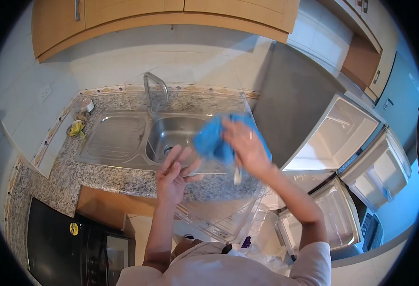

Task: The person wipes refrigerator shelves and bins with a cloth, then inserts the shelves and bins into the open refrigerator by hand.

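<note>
Blurred by motion, my right hand (247, 145) presses its fingers on a crumpled blue cloth (212, 139) above the sink's right side. A small white piece hangs below the cloth. My left hand (173, 176) is raised in front of the sink basin (171, 136), palm up, with its fingers spread. Faint edges and reflections of a clear panel (219, 207) run around both hands; whether my left hand supports it cannot be made out.
A steel faucet (157, 86) rises behind the sink. Yellow-green item and jars sit on the granite counter (119, 178) at left. A black stove (52, 238) is lower left. At right, the fridge (300, 100) has its doors open, with clear bins below. Wooden cabinets (138, 12) hang above.
</note>
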Available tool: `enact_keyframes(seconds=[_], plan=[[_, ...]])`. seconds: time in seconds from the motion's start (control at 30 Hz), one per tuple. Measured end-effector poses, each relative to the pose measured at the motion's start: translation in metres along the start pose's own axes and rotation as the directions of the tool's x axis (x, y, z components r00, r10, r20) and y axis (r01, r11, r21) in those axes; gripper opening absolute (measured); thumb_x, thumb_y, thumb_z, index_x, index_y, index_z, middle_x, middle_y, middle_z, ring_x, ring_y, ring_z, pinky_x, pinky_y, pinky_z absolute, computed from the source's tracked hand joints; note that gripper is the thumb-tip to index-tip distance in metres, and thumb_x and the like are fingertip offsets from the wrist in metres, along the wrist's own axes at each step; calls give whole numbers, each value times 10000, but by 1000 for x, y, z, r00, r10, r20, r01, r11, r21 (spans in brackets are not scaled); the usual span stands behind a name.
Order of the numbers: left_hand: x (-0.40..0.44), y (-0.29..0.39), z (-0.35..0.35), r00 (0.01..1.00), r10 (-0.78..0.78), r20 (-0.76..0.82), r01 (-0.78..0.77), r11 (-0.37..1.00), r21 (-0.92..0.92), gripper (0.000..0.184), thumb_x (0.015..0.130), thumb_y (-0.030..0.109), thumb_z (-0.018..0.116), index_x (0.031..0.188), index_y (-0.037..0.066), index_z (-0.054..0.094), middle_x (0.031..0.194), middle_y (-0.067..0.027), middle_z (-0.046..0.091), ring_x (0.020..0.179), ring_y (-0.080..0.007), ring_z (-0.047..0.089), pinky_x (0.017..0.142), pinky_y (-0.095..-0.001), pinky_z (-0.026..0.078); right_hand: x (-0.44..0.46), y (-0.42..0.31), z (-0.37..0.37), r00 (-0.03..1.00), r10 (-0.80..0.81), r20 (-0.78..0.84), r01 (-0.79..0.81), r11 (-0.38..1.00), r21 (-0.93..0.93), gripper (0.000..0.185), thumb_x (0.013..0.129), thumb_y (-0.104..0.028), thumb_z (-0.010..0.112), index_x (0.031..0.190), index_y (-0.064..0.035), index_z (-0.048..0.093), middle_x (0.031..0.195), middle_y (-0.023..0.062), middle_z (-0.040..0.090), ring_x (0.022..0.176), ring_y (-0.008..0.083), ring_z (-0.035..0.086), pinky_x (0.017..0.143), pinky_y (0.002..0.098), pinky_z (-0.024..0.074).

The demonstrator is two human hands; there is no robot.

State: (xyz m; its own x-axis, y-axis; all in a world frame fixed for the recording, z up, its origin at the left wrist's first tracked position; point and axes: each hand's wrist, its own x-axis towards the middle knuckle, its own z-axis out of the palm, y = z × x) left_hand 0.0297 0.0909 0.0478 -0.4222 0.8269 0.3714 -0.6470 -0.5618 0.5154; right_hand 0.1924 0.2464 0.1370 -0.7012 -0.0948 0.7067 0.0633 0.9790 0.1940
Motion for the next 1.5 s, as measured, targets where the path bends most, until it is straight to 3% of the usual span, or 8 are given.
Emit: enact_keyframes(seconds=[0.2,0.53,0.77,1.0,1.23,1.37,1.43,1.5], plan=[[-1,9,2,993,8,119,-16,998,65,416,879,36,413,1291,26,361,1258,-210,434,1026,-414,519,724,-537,526,119,34,-1,916,186,-355,-236,967,-101,449,682,-91,609,1121,-80,517,1278,116,418,1159,337,387,970,462,319],[-1,19,-27,999,43,1,-43,999,-6,433,865,19,422,1293,15,353,1246,-221,441,1004,-424,528,709,-544,526,-37,-73,23,867,-174,468,120,982,142,392,662,-204,593,1052,-180,569,1294,104,400,1202,325,364,998,580,224],[-5,2,-9,995,-57,82,48,993,111,435,861,-22,403,1291,1,346,1238,-239,440,985,-415,544,717,-528,532,130,51,24,941,223,-253,-255,962,-99,485,691,-108,582,1170,-153,524,1310,154,372,1236,370,288,1002,555,203],[7,-5,-8,1000,9,3,-9,976,219,446,836,33,494,1265,-12,383,1202,-231,479,948,-392,572,664,-455,564,117,-32,61,995,-31,-98,31,1000,-4,565,642,-120,603,1191,-50,486,1292,187,376,1199,364,344,982,525,257],[5,-2,-8,999,26,22,-29,986,165,426,844,15,470,1261,-20,387,1206,-225,478,947,-396,571,665,-456,567,84,53,35,829,413,-378,-445,896,3,506,683,-18,546,1184,-68,503,1311,200,358,1227,419,279,996,524,247],[10,-9,0,1000,28,12,-31,962,272,451,833,18,477,1270,-21,370,1202,-230,479,920,-395,584,635,-461,567,47,-46,51,976,204,-71,-198,976,88,501,659,-125,603,1154,-92,532,1293,168,391,1225,412,288,991,562,225],[12,-14,13,940,1,-341,-129,927,-353,446,834,13,474,1265,-30,373,1196,-233,483,921,-397,582,637,-463,566,46,-62,52,998,64,26,-67,986,150,513,623,-161,631,1127,-122,546,1247,144,431,1204,398,315,990,553,233],[11,-4,1,989,25,-143,-35,997,-66,440,835,18,476,1262,-33,377,1193,-233,484,921,-395,583,636,-465,566,64,-48,41,994,-23,110,15,997,73,516,569,-183,662,1076,-164,568,1146,121,481,1150,376,369,983,531,255]])
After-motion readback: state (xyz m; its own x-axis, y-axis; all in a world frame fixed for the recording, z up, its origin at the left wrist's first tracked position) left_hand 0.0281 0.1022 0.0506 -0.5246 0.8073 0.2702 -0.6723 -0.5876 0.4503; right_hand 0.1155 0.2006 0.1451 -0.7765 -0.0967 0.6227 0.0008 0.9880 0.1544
